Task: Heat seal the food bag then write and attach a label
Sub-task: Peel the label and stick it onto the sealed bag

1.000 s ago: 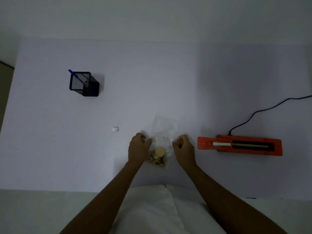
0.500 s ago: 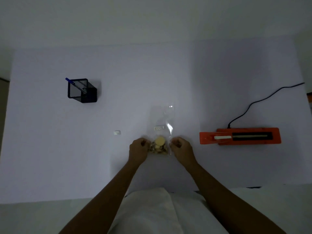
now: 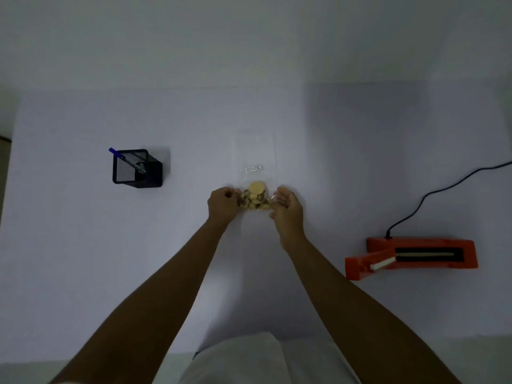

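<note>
A clear food bag (image 3: 255,156) lies flat on the white table, its round yellowish snacks (image 3: 255,198) bunched at the near end. A small white printed label (image 3: 254,169) shows on the bag above the snacks. My left hand (image 3: 223,205) pinches the bag's left edge beside the snacks. My right hand (image 3: 286,207) holds the right edge, fingers curled. The orange heat sealer (image 3: 415,256) sits at the right, its lid raised and its sealing strip exposed. The small white piece seen earlier on the table is hidden now.
A black mesh pen holder (image 3: 135,169) with a blue pen (image 3: 126,159) stands at the left. The sealer's black power cord (image 3: 443,189) runs off to the right edge. My white-clothed lap (image 3: 263,358) is below the table's near edge (image 3: 83,358).
Both hands have carried the bag away from me toward the table's middle and it now lies flatter and stretched out. The view has shifted, so the sealer appears nearer and lower.
</note>
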Action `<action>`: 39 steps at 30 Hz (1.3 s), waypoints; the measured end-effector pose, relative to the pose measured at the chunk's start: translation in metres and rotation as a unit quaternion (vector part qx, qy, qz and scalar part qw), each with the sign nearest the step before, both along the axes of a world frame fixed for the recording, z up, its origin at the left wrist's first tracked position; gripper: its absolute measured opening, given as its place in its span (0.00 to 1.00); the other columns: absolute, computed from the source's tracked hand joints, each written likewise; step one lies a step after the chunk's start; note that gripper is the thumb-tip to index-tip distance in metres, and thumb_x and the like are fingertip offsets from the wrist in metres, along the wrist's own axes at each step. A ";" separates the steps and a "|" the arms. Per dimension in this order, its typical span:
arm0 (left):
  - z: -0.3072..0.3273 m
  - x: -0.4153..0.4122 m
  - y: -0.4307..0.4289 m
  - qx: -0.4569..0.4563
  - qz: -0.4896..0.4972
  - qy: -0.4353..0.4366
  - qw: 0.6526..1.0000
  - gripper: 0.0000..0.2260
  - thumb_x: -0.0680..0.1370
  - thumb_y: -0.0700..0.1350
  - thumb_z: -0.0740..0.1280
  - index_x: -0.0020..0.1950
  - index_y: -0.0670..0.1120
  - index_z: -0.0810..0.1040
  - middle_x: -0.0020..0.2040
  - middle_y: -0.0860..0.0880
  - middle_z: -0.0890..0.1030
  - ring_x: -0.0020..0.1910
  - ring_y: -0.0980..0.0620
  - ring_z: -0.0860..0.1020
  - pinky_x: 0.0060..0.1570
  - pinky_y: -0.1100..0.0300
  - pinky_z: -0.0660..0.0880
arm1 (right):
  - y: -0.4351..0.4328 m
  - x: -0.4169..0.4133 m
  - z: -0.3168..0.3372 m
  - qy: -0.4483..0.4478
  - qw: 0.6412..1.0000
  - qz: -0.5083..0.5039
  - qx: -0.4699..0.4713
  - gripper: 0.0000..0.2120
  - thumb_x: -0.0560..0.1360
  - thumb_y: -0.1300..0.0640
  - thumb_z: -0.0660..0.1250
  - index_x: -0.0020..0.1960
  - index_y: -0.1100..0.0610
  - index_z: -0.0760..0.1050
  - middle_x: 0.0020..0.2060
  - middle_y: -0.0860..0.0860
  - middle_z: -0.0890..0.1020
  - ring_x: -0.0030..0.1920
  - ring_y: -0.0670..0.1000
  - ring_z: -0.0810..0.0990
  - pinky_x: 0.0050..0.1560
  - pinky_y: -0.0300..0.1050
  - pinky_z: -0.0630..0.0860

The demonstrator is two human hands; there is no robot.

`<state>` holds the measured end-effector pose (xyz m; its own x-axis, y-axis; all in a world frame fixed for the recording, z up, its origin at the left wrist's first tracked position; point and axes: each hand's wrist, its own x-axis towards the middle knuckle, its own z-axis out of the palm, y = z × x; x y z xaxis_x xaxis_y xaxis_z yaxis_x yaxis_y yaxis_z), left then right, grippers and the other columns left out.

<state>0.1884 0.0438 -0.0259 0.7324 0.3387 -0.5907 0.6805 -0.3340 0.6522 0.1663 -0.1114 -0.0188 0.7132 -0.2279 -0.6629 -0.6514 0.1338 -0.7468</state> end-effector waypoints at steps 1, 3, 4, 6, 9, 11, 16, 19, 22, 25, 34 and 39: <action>-0.003 0.004 0.000 0.003 0.000 0.002 1.000 0.10 0.77 0.45 0.65 0.37 0.45 0.79 0.34 0.48 0.79 0.34 0.47 0.76 0.40 0.48 0.78 | 0.001 0.003 -0.002 0.000 1.000 -0.003 -0.003 0.20 0.77 0.67 0.64 0.67 0.56 0.72 0.55 0.48 0.79 0.49 0.44 0.79 0.41 0.39 0.77; -0.008 0.009 0.000 0.004 0.003 0.005 1.000 0.11 0.77 0.45 0.64 0.35 0.45 0.78 0.33 0.48 0.79 0.34 0.47 0.75 0.41 0.46 0.79 | 0.003 0.007 -0.006 -0.003 1.000 -0.005 -0.010 0.19 0.77 0.66 0.65 0.67 0.56 0.72 0.56 0.49 0.78 0.46 0.42 0.79 0.41 0.39 0.77; -0.010 0.010 0.000 0.005 0.005 0.006 1.000 0.11 0.77 0.45 0.64 0.35 0.45 0.78 0.33 0.48 0.79 0.34 0.47 0.76 0.42 0.46 0.79 | 0.003 0.009 -0.007 -0.003 1.000 -0.006 -0.011 0.20 0.77 0.66 0.65 0.68 0.56 0.72 0.57 0.49 0.78 0.46 0.42 0.79 0.41 0.39 0.77; -0.012 0.010 -0.002 0.003 0.009 0.000 1.000 0.10 0.76 0.46 0.64 0.37 0.46 0.79 0.34 0.49 0.79 0.35 0.46 0.76 0.44 0.45 0.79 | 0.003 0.011 -0.007 -0.004 1.000 -0.004 -0.014 0.21 0.78 0.66 0.64 0.69 0.55 0.71 0.58 0.49 0.78 0.47 0.42 0.80 0.41 0.39 0.77; -0.008 0.007 -0.005 0.002 0.005 -0.013 1.000 0.11 0.78 0.49 0.63 0.42 0.45 0.80 0.39 0.47 0.81 0.40 0.45 0.79 0.48 0.43 0.79 | 0.001 0.007 -0.006 -0.007 1.000 0.011 -0.027 0.22 0.78 0.64 0.65 0.71 0.54 0.69 0.63 0.50 0.77 0.56 0.47 0.79 0.51 0.45 0.80; 0.001 0.003 -0.007 0.018 -0.004 -0.025 1.000 0.12 0.79 0.50 0.62 0.49 0.43 0.79 0.46 0.45 0.82 0.45 0.46 0.79 0.51 0.49 0.78 | 0.000 0.002 -0.002 -0.012 0.997 0.035 -0.066 0.23 0.78 0.61 0.66 0.72 0.54 0.68 0.64 0.51 0.76 0.62 0.51 0.77 0.61 0.52 0.78; 0.023 -0.017 -0.011 0.052 -0.016 -0.103 0.993 0.12 0.79 0.48 0.64 0.59 0.42 0.74 0.51 0.46 0.80 0.46 0.51 0.77 0.46 0.59 0.73 | -0.008 -0.028 0.022 -0.042 0.985 0.109 -0.129 0.21 0.78 0.62 0.66 0.70 0.55 0.69 0.59 0.47 0.75 0.57 0.47 0.75 0.55 0.38 0.71; 0.032 -0.041 -0.020 0.056 -0.055 -0.171 0.982 0.08 0.78 0.44 0.65 0.56 0.46 0.74 0.49 0.48 0.79 0.45 0.51 0.78 0.45 0.58 0.77 | -0.019 -0.059 0.034 -0.057 0.978 0.124 -0.159 0.20 0.78 0.62 0.66 0.69 0.54 0.70 0.58 0.45 0.75 0.57 0.46 0.76 0.51 0.33 0.70; 0.039 -0.076 -0.037 0.033 -0.107 -0.198 0.974 0.05 0.78 0.43 0.65 0.52 0.46 0.75 0.47 0.48 0.79 0.43 0.50 0.78 0.43 0.57 0.78 | -0.039 -0.095 0.046 -0.055 0.975 0.112 -0.181 0.19 0.78 0.62 0.66 0.67 0.54 0.71 0.59 0.46 0.77 0.56 0.47 0.77 0.52 0.35 0.73; 0.040 -0.112 -0.062 -0.003 -0.153 -0.170 0.973 0.10 0.77 0.45 0.67 0.57 0.44 0.76 0.48 0.47 0.80 0.41 0.52 0.78 0.42 0.62 0.75 | -0.068 -0.131 0.053 -0.047 0.976 0.082 -0.198 0.16 0.77 0.62 0.67 0.64 0.53 0.73 0.58 0.46 0.78 0.56 0.49 0.78 0.57 0.45 0.77; 0.050 -0.159 -0.174 -0.082 -0.306 -0.086 0.945 0.27 0.74 0.57 0.69 0.69 0.47 0.68 0.61 0.49 0.75 0.51 0.53 0.76 0.48 0.63 0.73 | -0.188 -0.188 0.062 -0.002 0.976 -0.033 -0.217 0.12 0.77 0.61 0.67 0.60 0.52 0.75 0.55 0.50 0.80 0.56 0.52 0.79 0.61 0.57 0.78; 0.050 -0.162 -0.241 -0.117 -0.288 -0.080 0.947 0.29 0.72 0.54 0.73 0.68 0.49 0.65 0.63 0.51 0.73 0.59 0.51 0.74 0.58 0.55 0.75 | -0.270 -0.191 0.044 0.031 0.977 -0.072 -0.197 0.10 0.77 0.63 0.65 0.57 0.54 0.76 0.52 0.52 0.80 0.53 0.54 0.79 0.59 0.59 0.79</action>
<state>0.0263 -0.1969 0.0241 0.8421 -0.2701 -0.4668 0.3165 -0.4534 0.8332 -0.0249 -0.3818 0.0255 0.6165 -0.5690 -0.5443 -0.6921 -0.0620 -0.7191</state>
